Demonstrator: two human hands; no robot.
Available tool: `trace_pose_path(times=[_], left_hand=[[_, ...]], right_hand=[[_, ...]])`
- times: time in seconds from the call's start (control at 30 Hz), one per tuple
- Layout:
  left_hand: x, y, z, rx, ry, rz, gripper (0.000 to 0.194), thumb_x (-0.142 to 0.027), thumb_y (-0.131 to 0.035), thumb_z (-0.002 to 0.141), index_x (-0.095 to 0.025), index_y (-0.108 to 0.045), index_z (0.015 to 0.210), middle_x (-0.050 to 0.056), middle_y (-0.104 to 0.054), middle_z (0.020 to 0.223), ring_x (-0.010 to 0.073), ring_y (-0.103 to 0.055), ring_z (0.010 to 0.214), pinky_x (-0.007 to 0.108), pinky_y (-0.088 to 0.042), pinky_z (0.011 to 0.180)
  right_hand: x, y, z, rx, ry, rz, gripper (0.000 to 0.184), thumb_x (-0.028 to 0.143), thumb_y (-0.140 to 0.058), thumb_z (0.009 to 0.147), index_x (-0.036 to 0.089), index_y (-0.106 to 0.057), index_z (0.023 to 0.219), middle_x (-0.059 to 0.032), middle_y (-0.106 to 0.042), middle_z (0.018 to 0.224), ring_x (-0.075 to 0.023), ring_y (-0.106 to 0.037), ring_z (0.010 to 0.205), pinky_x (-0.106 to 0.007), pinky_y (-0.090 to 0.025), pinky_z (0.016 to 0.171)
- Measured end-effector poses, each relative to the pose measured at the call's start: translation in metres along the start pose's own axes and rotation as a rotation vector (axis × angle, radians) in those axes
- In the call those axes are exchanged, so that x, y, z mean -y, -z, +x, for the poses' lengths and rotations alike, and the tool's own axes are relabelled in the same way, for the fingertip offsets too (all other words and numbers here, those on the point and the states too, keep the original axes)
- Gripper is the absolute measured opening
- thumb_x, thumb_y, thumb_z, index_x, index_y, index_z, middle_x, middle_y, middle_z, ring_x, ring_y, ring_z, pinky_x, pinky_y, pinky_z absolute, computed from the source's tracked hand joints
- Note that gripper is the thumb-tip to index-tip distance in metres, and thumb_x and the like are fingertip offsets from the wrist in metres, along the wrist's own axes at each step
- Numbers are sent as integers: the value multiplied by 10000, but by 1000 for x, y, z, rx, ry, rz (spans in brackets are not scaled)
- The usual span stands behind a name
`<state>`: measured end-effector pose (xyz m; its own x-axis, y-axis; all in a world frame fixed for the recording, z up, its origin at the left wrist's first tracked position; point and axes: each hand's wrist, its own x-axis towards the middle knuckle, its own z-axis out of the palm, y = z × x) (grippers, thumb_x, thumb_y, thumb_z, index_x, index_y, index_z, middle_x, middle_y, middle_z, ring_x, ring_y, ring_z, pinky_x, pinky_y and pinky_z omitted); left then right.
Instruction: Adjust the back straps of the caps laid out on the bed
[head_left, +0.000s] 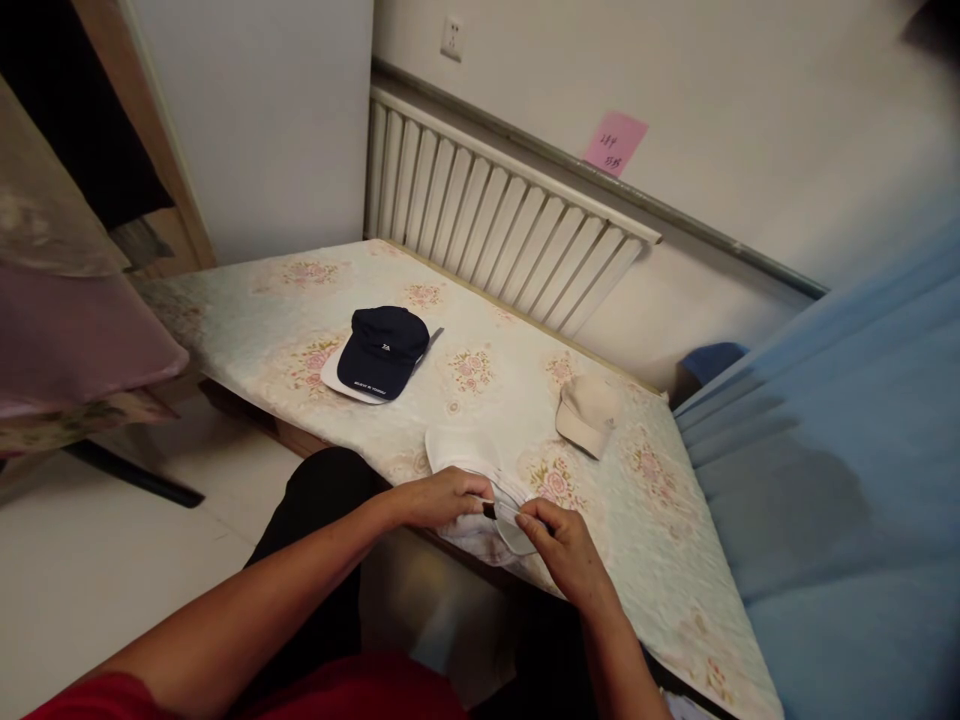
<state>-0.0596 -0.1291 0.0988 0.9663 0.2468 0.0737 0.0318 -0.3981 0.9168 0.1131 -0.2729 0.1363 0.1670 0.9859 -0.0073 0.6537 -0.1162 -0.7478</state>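
Note:
A white cap (pixel 461 445) lies at the table's near edge, its brim pointing away from me and its back strap towards me. My left hand (pixel 444 498) pinches the left side of the strap, where a small dark piece shows by the fingertips. On the other side, my right hand (pixel 559 535) grips the strap between thumb and fingers. Farther off to the left rests a navy cap (pixel 386 345) on top of another cap with a white brim (pixel 337 375). A beige cap (pixel 587 412) sits to the right.
The caps lie on a table with a flowered cover (pixel 480 330). Behind it are a white radiator (pixel 487 200) and a pink note (pixel 615 143) on the wall. A blue curtain (pixel 840 480) hangs at the right, and cloths (pixel 82 330) hang at the left.

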Motion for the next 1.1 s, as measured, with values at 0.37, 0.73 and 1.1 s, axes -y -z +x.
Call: trace_pose_path(times=[0.37,0.73,1.1], left_hand=[[1,1,0,21,-12,8,155,-213,-466,810,-168,-605,862,-15,-571,780,122,-498,762,202,-357,702],[-1,2,0,48,37,-4,181,-188,-461,791,-164,-620,874,-11,-580,793,120,-503,764,194,-362,683],[2,1,1,75,71,-35,191,-201,-487,790,-173,-641,900,-20,-592,794,110,-506,748,177,-366,656]], right_hand=[[-1,0,-1,29,-6,-6,251,345,-503,860,190,-603,690,32,-521,623,-123,-467,633,-225,-342,608],[-1,1,0,48,-11,-12,248,343,-503,861,187,-611,702,30,-516,631,-125,-466,640,-229,-342,613],[0,5,0,108,-25,22,224,323,-511,854,182,-625,722,27,-551,658,-125,-492,669,-223,-354,635]])
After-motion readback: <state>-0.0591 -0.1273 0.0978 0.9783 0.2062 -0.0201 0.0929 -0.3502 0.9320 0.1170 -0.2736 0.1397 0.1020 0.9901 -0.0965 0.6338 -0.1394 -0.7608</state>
